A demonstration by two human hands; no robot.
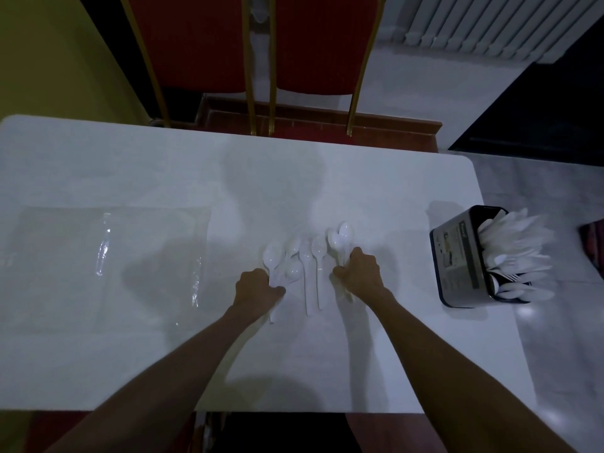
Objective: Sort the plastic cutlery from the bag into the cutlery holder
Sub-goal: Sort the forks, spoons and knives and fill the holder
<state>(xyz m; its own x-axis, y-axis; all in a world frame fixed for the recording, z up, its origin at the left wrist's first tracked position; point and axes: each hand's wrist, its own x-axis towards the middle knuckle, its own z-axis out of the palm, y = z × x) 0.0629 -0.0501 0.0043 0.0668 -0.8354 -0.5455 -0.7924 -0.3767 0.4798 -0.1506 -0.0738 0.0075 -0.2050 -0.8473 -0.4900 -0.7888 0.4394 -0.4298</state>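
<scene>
Several white plastic spoons [307,256] lie bowl-up in the middle of the white table [130,165]. My left hand [256,291] curls round the handles of the spoons on the left of the group. My right hand [359,271] grips the handles of two spoons [340,238] on the right. Two spoons between my hands lie loose. The clear plastic bag [108,256] lies flat at the left. A dark cutlery holder [467,256] stands at the right table edge, packed with white cutlery [513,246].
Two red chairs with gold frames [261,60] stand behind the table's far edge. A white radiator [506,24] is at the back right. The holder sits close to the table's right edge, with pale floor beyond.
</scene>
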